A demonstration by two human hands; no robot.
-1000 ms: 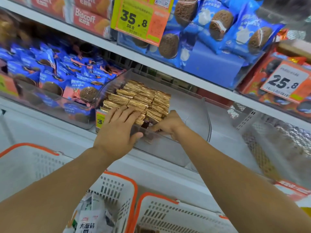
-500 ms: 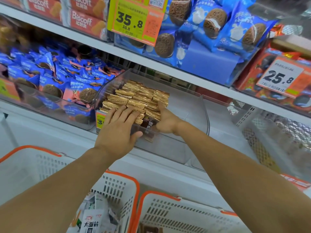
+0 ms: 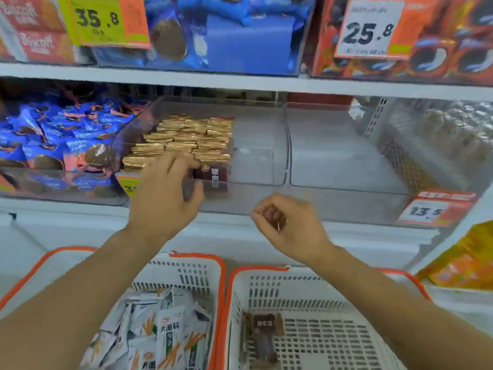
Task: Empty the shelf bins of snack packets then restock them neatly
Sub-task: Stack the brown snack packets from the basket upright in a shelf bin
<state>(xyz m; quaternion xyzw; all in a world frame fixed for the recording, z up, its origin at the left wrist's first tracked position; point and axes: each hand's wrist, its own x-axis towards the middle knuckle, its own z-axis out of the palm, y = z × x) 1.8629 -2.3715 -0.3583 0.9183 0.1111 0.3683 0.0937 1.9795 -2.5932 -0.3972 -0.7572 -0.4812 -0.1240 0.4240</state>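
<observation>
A clear shelf bin [image 3: 266, 182] on the middle shelf holds rows of gold-edged brown snack packets [image 3: 192, 134] in its left half; its right half is bare. My left hand [image 3: 162, 198] rests on the front row of packets, fingers over their tops and thumb against the bin's front wall. My right hand [image 3: 288, 225] hangs in front of and below the bin, clear of it, fingers curled against the thumb with nothing plainly in them. One brown packet [image 3: 262, 335] lies in the right white basket [image 3: 256, 269].
A left white basket [image 3: 197, 256] with orange rim holds white snack packets [image 3: 170, 335]. A bin of blue cookie packets [image 3: 53, 140] sits left of the clear bin, an empty clear bin [image 3: 346, 156] to its right. The upper shelf edge [image 3: 240, 81] overhangs the bins.
My right hand has pulled out of the bin, down and right, and its fingers have curled. My left hand stays on the front packets. The view has shifted right.
</observation>
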